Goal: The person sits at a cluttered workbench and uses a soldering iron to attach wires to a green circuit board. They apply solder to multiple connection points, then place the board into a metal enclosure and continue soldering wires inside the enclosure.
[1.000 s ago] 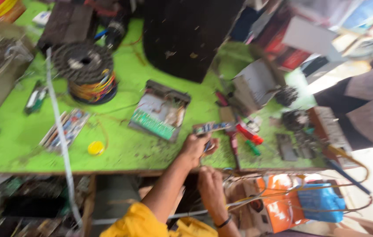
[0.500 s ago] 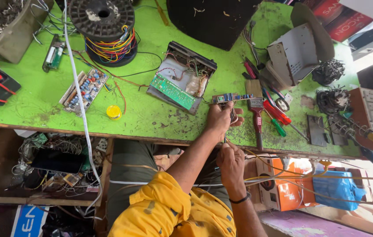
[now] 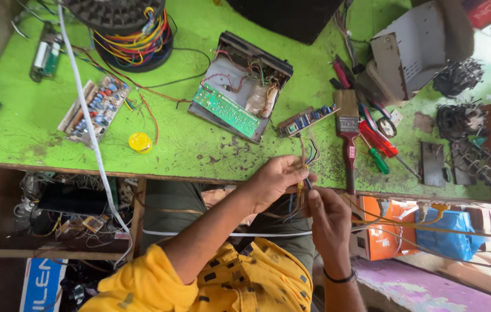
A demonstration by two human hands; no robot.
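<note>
**Fingers pinching thin wires at the near edge of the bench**

Fingers of the left hand [image 3: 277, 180] are curled and pinched around a small bundle of thin wires [image 3: 303, 173]. The right hand [image 3: 327, 216] pinches the same strands just below, fingertips touching them. Both hands sit right at the near edge of the green table [image 3: 199, 144], with the wires running up to a small circuit board [image 3: 306, 119] lying just beyond.

Looks to me like the wire-sorting or joining step, so whatever comes next needs a steady fine grip, keeping the strands apart without tugging that little board off the edge.

Count, biggest first:
- one wire spool [image 3: 133, 32], far left
- one open chassis with a green board [image 3: 240, 86], centre
- one component board [image 3: 94, 106], left
- one paintbrush [image 3: 348, 130], right of the hands
- two screwdrivers, red [image 3: 377, 138] and green [image 3: 379, 160]
- one yellow disc [image 3: 140, 142]
</note>
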